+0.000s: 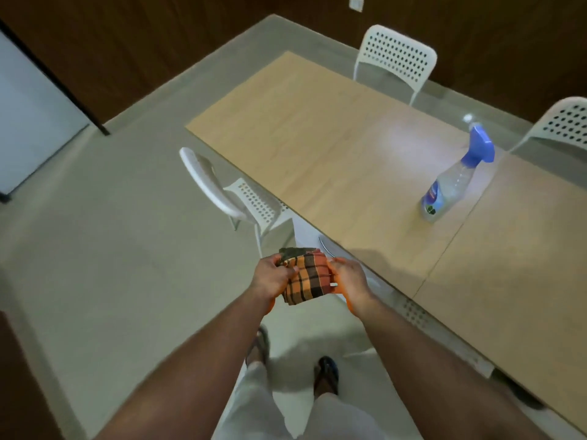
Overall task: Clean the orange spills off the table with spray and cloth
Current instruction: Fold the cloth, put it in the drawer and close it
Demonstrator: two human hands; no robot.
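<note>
- Fingers (287, 271) of the left hand (271, 277) curl over the left edge of a folded checked cloth (306, 276), orange and dark brown, thumb on top.
- Right hand (347, 279) grasps the cloth's opposite edge, so the cloth is held between both hands in the air, off the table and in front of the person's body.
- Both bare forearms reach forward from the bottom of the view; below them show light shorts and two feet in dark sandals (327, 373) on the grey floor (111, 265).
- Table (333, 160), long with a pale wood top, runs just to the right of the hands; a seam crosses its top near the right side.
- Spray bottle (451, 182), clear with a blue trigger head and a blue label, stands upright on the table, well apart from the cloth, close to that seam.
- No orange marks can be made out on the tabletop from here; a bright glare patch lies left of the bottle.
- White perforated chair (241, 198) sits tucked at the near edge, just beyond the hands.
- Two more white chairs stand on the far side, one (394, 58) opposite the middle and one (565, 122) at the right edge.
- Dark wood walls (127, 42) close the room behind.
</note>
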